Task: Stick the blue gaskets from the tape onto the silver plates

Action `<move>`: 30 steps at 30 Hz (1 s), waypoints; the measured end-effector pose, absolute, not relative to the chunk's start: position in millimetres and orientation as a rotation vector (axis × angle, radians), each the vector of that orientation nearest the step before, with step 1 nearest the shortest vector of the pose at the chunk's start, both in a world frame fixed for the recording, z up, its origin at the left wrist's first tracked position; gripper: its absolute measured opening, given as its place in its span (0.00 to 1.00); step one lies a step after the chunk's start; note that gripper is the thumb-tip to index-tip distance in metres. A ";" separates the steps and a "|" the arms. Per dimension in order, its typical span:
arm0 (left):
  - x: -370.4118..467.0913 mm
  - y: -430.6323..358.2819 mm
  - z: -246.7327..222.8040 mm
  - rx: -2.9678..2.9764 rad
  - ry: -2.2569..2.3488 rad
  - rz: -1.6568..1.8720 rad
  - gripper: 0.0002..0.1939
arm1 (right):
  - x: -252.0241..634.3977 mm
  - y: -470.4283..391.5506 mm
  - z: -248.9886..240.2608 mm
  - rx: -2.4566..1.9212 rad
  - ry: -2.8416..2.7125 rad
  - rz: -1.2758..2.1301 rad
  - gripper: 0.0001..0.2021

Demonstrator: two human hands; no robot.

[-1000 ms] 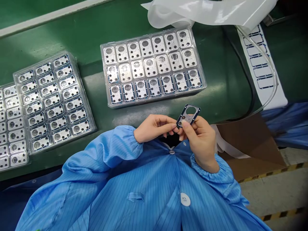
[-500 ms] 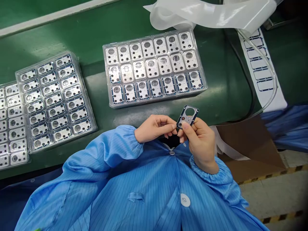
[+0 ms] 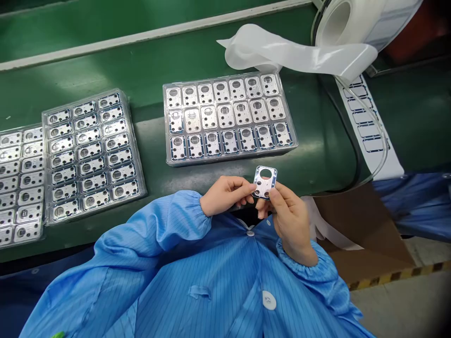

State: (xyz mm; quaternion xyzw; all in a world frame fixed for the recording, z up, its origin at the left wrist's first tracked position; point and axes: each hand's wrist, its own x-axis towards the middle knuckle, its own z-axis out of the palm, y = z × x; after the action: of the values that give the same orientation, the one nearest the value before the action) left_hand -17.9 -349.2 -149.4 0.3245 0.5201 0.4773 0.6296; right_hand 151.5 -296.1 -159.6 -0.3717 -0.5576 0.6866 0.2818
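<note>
Near: my blue sleeves (image 3: 162, 220) lie low in front of me, and between my hands I have one thin metal plate (image 3: 265, 184), upright or nearly so, face towards me, just short of the trays. Its large round hole is uppermost, with small dark holes lower down and blue along its edges.

Handling note, my judgement: best gripped by the rim alone, lightly and squarely, with both hands level. Thin stock probably bends or marks if pressed mid-face.

Right hand (image 3: 291, 211): thumb clamped over the plate's lower right corner, fingers curled behind; the gap is only the plate's thickness. Left hand (image 3: 227, 195): thumb tip on the left edge, fingers bent and close together, seemingly pinching it. How hard either presses, I cannot tell.

Right of me, lower than the bench, a brown cardboard box (image 3: 366, 216). Beyond the plate, on the green bench (image 3: 153, 141), a clear tray (image 3: 230, 157) with three rows of similar plates; two more filled trays stand to the left, well apart from my hands.

Farther, at right, a white paper strip (image 3: 392, 164) bearing dark outlines, then a loose white film (image 3: 299, 54) and a large roll (image 3: 364, 23).
</note>
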 end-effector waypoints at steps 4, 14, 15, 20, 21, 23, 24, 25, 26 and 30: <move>-16.9 -349.7 -151.0 0.749 1.186 1.105 0.27 | 153.7 -294.5 -161.9 -1.011 -1.515 1.838 0.18; -18.4 -348.2 -154.8 0.736 1.107 1.106 0.30 | 152.1 -290.4 -159.9 -1.017 -1.515 1.789 0.18; -18.8 -348.0 -154.5 0.740 1.105 1.116 0.31 | 151.5 -289.7 -159.9 -1.007 -1.521 1.789 0.18; -22.5 -348.1 -151.9 0.703 1.090 1.167 0.27 | 149.0 -287.8 -158.8 -1.007 -1.559 1.730 0.18; -23.2 -348.4 -151.2 0.695 1.080 1.167 0.27 | 148.8 -287.7 -158.5 -1.008 -1.564 1.715 0.18; -24.1 -349.2 -149.8 0.679 1.067 1.161 0.25 | 148.7 -287.7 -157.9 -1.010 -1.575 1.686 0.17; -24.3 -349.6 -149.1 0.669 1.066 1.157 0.25 | 148.7 -287.7 -157.5 -1.012 -1.579 1.672 0.17; -24.2 -349.9 -148.6 0.659 1.066 1.155 0.24 | 148.6 -287.8 -157.1 -1.016 -1.580 1.659 0.17; -23.9 -350.2 -148.1 0.649 1.066 1.153 0.23 | 148.6 -287.9 -156.5 -1.021 -1.580 1.650 0.17; -22.6 -350.4 -147.6 0.629 1.058 1.146 0.23 | 148.0 -289.3 -153.4 -1.046 -1.565 1.629 0.17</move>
State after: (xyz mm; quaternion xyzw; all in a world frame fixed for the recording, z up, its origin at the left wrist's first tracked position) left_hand -22.6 -350.4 -147.6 0.2787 0.4687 0.5078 0.6669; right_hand 148.0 -289.3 -153.4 -0.3981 -0.5954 0.6198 0.3206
